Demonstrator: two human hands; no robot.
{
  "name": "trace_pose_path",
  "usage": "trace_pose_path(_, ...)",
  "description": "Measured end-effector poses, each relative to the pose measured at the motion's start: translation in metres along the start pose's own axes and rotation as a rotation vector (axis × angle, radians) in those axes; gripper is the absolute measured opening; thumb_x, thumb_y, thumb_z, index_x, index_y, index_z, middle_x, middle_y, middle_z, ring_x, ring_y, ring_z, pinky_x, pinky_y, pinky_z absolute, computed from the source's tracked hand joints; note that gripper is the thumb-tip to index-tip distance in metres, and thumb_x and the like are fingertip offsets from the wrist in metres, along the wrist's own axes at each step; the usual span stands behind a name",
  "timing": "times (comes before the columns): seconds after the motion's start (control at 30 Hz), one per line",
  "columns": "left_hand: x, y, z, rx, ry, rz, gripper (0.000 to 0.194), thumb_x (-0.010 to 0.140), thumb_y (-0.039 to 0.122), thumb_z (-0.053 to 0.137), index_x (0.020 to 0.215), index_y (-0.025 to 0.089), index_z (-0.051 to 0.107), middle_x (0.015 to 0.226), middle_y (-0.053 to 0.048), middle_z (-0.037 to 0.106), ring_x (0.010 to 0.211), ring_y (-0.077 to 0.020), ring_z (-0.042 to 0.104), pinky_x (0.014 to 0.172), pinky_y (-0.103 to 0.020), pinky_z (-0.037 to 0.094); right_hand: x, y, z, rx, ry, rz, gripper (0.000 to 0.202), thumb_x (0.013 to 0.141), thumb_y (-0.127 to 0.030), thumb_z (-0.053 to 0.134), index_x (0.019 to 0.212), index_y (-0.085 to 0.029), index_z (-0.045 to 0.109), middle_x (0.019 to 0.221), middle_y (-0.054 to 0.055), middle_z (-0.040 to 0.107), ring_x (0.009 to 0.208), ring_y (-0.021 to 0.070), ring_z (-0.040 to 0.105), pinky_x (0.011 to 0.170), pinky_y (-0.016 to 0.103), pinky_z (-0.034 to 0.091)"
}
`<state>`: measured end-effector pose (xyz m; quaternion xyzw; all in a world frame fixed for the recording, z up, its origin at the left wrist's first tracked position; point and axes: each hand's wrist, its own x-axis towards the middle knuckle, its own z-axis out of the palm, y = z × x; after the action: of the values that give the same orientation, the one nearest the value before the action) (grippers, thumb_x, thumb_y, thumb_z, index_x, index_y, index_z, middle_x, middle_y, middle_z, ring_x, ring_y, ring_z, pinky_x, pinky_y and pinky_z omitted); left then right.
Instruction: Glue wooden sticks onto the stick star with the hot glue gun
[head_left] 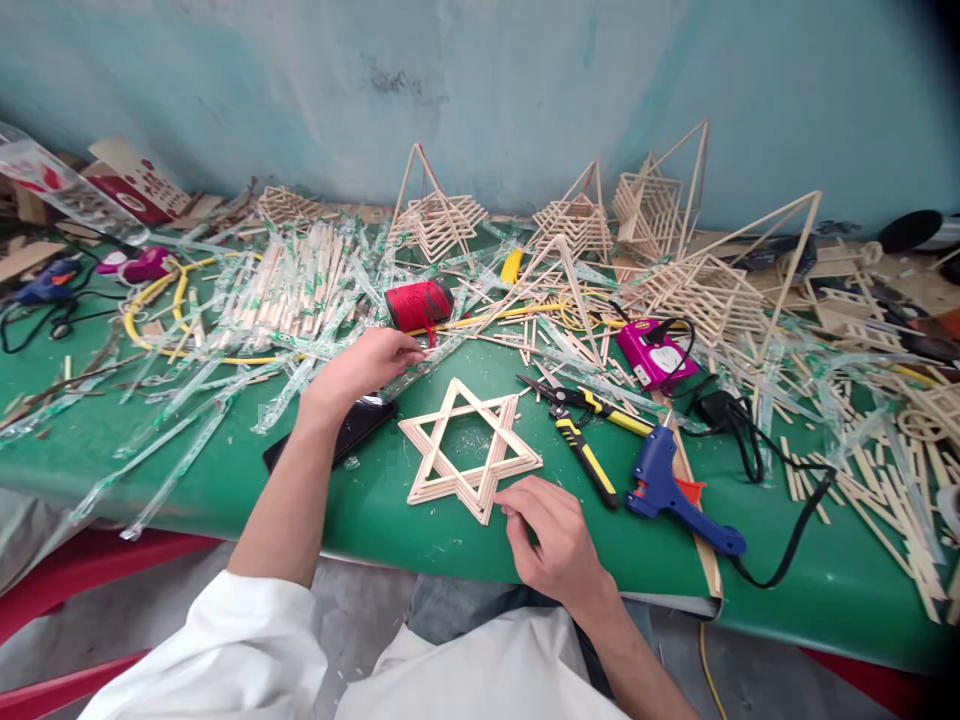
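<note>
A six-pointed star of stacked wooden sticks [480, 483] lies flat on the green table. My right hand [551, 535] is at the star's lower right, thumb and index finger pinched together beside its bottom point; anything between them is too small to make out. Up and to the left of the star, my left hand [367, 365] is closed near a red spool of thread [420, 305], close to the loose red thread end. What its fingertips hold, if anything, is hidden. A dark phone [349, 435] lies partly under my left forearm.
Black-and-yellow pliers [585, 455] and a blue glue gun [667, 490] lie right of the star. Behind them sits a magenta box [656, 355] with cables. Stick frames [435, 225], plastic wrappers and loose sticks crowd the back of the green table [420, 550] by the wall.
</note>
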<state>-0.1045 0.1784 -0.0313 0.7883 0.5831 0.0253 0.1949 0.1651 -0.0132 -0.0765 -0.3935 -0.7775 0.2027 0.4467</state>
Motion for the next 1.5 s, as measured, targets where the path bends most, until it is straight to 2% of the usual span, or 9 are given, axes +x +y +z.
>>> trace_pose_path(0.1,-0.002,-0.01,-0.007,0.012,0.047,-0.006,0.037,0.082,0.023,0.047,0.105,0.02,0.076,0.086,-0.007,0.074,0.076,-0.0218,0.065,0.072,-0.029,0.046,0.001,0.001,0.0,0.025,0.003,0.014,0.027,0.087,0.0,0.047,0.097,-0.019,0.063,0.075,0.003,0.064,0.068,0.0162,0.062,0.062,0.029,0.05)
trace_pose_path(0.3,0.002,-0.018,-0.002,0.077,0.094,-0.028,0.01,0.072,0.021,0.061,0.071,0.021,0.071,0.075,-0.007,0.07,0.071,-0.0227,0.061,0.069,-0.03,0.041,0.001,0.001,0.0,0.067,0.019,0.018,0.028,0.087,0.001,0.048,0.098,-0.02,0.064,0.074,0.002,0.064,0.068,0.0156,0.062,0.06,0.029,0.05)
trace_pose_path(0.4,-0.007,-0.014,-0.011,0.047,0.163,-0.04,0.01,0.077,0.023,0.061,0.076,0.022,0.071,0.076,-0.005,0.07,0.07,-0.0195,0.06,0.068,-0.029,0.042,0.0,0.0,-0.002,0.097,0.047,0.025,0.028,0.087,0.001,0.049,0.099,-0.019,0.064,0.075,0.003,0.065,0.068,0.0152,0.062,0.061,0.029,0.051)
trace_pose_path(0.7,-0.057,0.006,-0.036,-0.675,0.573,-0.059,0.032,0.079,0.041,0.079,0.095,0.014,0.07,0.07,0.0,0.065,0.061,-0.0101,0.055,0.057,-0.025,0.045,-0.001,0.0,-0.002,0.184,0.105,0.09,0.028,0.089,0.0,0.052,0.101,-0.02,0.067,0.075,0.001,0.063,0.068,0.0144,0.062,0.06,0.029,0.053)
trace_pose_path(0.8,-0.088,0.03,-0.023,-0.578,0.555,0.018,0.023,0.083,0.037,0.076,0.094,0.018,0.074,0.077,-0.002,0.07,0.067,-0.0133,0.06,0.06,-0.027,0.048,-0.003,-0.003,-0.003,0.176,0.164,0.124,0.041,0.09,0.0,0.052,0.123,-0.022,0.065,0.08,0.002,0.064,0.07,0.0152,0.063,0.063,0.031,0.056)
trace_pose_path(0.9,-0.12,0.057,-0.001,-0.396,0.348,0.243,0.013,0.095,0.033,0.064,0.095,0.026,0.076,0.082,-0.002,0.071,0.069,-0.015,0.064,0.056,-0.027,0.048,0.0,-0.007,-0.006,0.114,0.262,0.129,0.062,0.091,-0.002,0.055,0.149,-0.025,0.05,0.088,0.004,0.066,0.077,0.0173,0.064,0.067,0.034,0.057)
trace_pose_path(1.07,-0.146,0.078,0.035,-0.411,0.261,0.351,0.019,0.1,0.021,0.056,0.109,0.025,0.073,0.094,-0.005,0.073,0.081,-0.0162,0.069,0.07,-0.028,0.055,0.011,-0.006,-0.009,0.142,0.257,0.271,0.058,0.094,-0.008,0.058,0.148,-0.026,0.051,0.091,0.003,0.066,0.078,0.0152,0.063,0.067,0.031,0.057)
trace_pose_path(1.3,-0.152,0.063,0.031,-0.356,0.41,0.254,0.018,0.097,0.022,0.062,0.11,0.028,0.071,0.093,-0.002,0.07,0.079,-0.0153,0.067,0.067,-0.026,0.053,0.012,-0.004,-0.026,0.08,0.244,0.251,0.024,0.094,-0.007,0.057,0.109,-0.021,0.069,0.084,0.004,0.066,0.074,0.0164,0.063,0.062,0.031,0.052)
trace_pose_path(1.5,-0.108,0.021,0.011,-0.118,0.523,0.038,0.02,0.098,0.034,0.057,0.101,0.022,0.073,0.082,-0.003,0.063,0.07,-0.0165,0.059,0.064,-0.029,0.046,0.006,0.003,-0.052,-0.436,0.14,0.158,0.022,0.091,-0.011,0.062,0.112,-0.017,0.065,0.099,0.011,0.065,0.092,0.0234,0.064,0.081,0.04,0.055)
